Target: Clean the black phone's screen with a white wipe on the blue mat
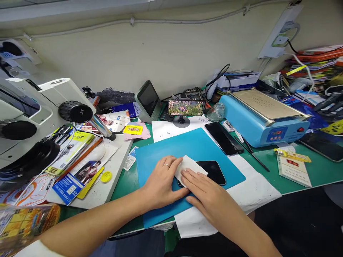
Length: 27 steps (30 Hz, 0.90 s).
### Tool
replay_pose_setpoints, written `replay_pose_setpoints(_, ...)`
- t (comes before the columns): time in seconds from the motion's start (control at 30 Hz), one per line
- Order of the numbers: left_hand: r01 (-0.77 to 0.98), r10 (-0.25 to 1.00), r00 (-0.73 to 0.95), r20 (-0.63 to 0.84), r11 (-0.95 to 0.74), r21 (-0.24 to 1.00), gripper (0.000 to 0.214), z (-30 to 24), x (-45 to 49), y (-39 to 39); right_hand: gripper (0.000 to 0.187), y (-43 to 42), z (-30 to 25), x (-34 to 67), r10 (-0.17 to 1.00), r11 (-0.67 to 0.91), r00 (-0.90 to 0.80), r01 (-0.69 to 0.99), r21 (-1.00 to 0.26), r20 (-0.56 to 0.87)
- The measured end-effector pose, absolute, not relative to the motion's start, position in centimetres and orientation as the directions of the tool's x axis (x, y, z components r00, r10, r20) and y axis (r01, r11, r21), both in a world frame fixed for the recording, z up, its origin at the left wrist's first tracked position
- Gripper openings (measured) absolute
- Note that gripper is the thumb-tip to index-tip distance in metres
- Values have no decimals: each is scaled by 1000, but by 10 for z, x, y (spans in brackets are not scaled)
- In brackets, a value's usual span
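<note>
Two bare hands meet over a dark phone [216,173] lying flat on the blue mat [171,144], between the mat's middle and its near edge, toward the right corner. A folded white wipe [190,163], cloth or paper, covers the phone's left part, leaving its right end bare. The right hand [207,194] has its fingers nearly straight and together, laid on the wipe, with the thumb apart below; it presses rather than pinches. The left hand [164,180] curves around the phone's left end, thumb and forefinger spread; whether it grips the phone or the wipe's edge cannot be told. Wiping the glass seems the step in hand. The next move would call for light, even pressure toward the uncovered right end, with the left hand bracing the phone against sliding toward the near edge.
</note>
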State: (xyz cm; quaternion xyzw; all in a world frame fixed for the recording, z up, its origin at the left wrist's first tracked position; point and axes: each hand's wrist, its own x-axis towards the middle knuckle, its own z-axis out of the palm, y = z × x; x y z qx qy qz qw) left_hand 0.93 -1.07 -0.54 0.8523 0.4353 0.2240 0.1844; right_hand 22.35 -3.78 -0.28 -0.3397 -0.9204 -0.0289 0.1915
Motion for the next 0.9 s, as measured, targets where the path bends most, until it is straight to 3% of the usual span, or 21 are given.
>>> replay_pose_setpoints(0.17, 686, 845, 511, 157, -511, 517, 75, -6, 8, -11, 32, -31, -4, 280, 626, 726, -588, 679, -108, 513)
replay_pose_setpoints(0.33, 691, 844, 515, 153, -514, 509, 69, -9, 9, -12, 27, -4, 23, 297, 732, 553, -337, 802, -226, 593)
replay_pose_setpoints(0.43, 693, 847, 508, 160, -511, 509, 69, -11, 9, -13, 29, 20, 38, 279, 737, 540, -262, 783, -309, 623)
replay_pose_setpoints(0.77, 672, 848, 476, 232, -521, 526, 71, -19, 11, -14, 25, 0, 15, 220, 760, 635, -521, 723, -272, 389)
replay_pose_setpoints(0.9, 670, 855, 457, 246, -512, 537, 75, -21, 12, -14, 18, -10, 13, 203, 775, 625, -535, 730, -276, 337)
